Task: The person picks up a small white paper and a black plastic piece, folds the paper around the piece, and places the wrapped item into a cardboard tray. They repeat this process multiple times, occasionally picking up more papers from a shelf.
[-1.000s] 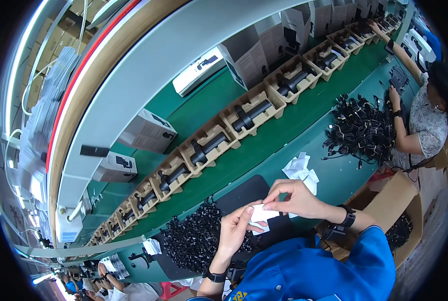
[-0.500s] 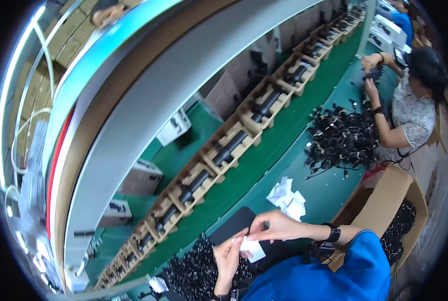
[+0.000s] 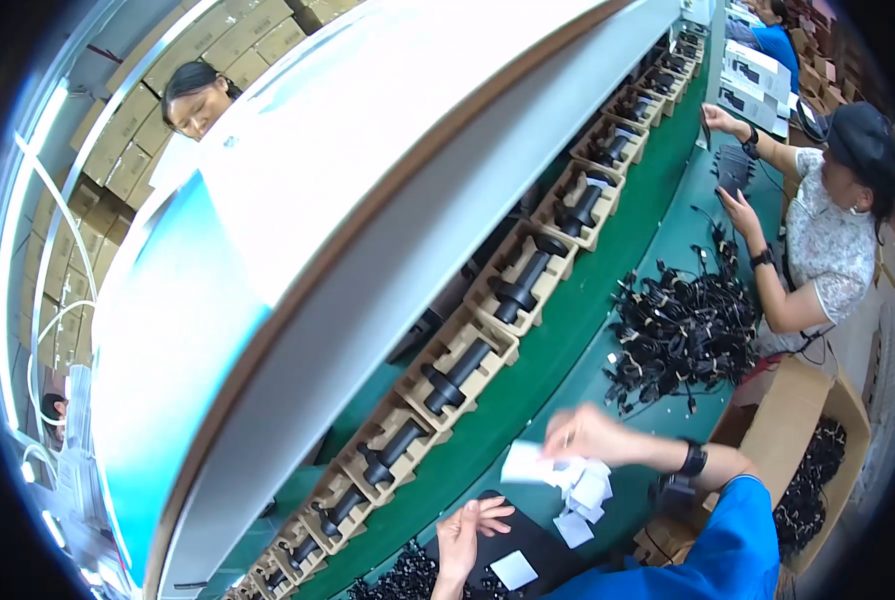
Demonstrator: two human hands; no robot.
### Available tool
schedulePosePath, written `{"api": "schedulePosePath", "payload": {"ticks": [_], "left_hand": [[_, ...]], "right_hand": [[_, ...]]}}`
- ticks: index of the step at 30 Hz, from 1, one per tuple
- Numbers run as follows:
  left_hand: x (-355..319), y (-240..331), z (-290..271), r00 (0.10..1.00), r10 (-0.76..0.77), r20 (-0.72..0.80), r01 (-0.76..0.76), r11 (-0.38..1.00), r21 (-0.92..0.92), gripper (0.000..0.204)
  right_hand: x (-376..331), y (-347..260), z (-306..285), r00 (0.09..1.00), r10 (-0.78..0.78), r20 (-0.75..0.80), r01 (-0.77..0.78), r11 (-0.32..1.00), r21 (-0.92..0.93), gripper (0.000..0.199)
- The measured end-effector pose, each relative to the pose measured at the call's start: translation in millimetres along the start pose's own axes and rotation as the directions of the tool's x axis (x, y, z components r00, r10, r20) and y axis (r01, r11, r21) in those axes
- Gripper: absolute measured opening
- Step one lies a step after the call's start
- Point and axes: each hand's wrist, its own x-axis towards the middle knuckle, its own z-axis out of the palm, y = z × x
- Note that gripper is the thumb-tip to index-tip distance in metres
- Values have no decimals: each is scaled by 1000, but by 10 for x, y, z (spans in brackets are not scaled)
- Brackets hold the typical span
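My right hand (image 3: 589,436) reaches out over a small heap of white paper slips (image 3: 587,492) on the green bench and pinches one white slip (image 3: 523,463) by its edge; the hand is blurred. My left hand (image 3: 465,530) hovers with its fingers spread and nothing in it, just above a black pad (image 3: 552,545). Another white slip (image 3: 514,569) lies flat on that pad, to the right of my left hand.
A green conveyor (image 3: 567,320) carries a row of cardboard trays (image 3: 459,365), each holding a black device. A tangle of black cables (image 3: 679,330) lies on the bench. A co-worker (image 3: 827,230) sits at the right. An open cardboard box (image 3: 802,440) holds more cables.
The view has swung upward. My hands, together on one white slip before, have parted: the right went out to the heap of slips, the left stayed low and open.
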Motion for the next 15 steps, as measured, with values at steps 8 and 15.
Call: {"api": "schedulePosePath", "payload": {"ticks": [8,15], "left_hand": [[-328,-49,-610,939,-153,-309,144,988,-51,49],[-1074,-332,-1369,795,-219,-566,171,976,-138,50]], "right_hand": [[1598,1102,-1801,755,-391,-527,-439,296,-848,5],[1866,1741,-1653,630,-552,-547,-451,313,-836,8]]}}
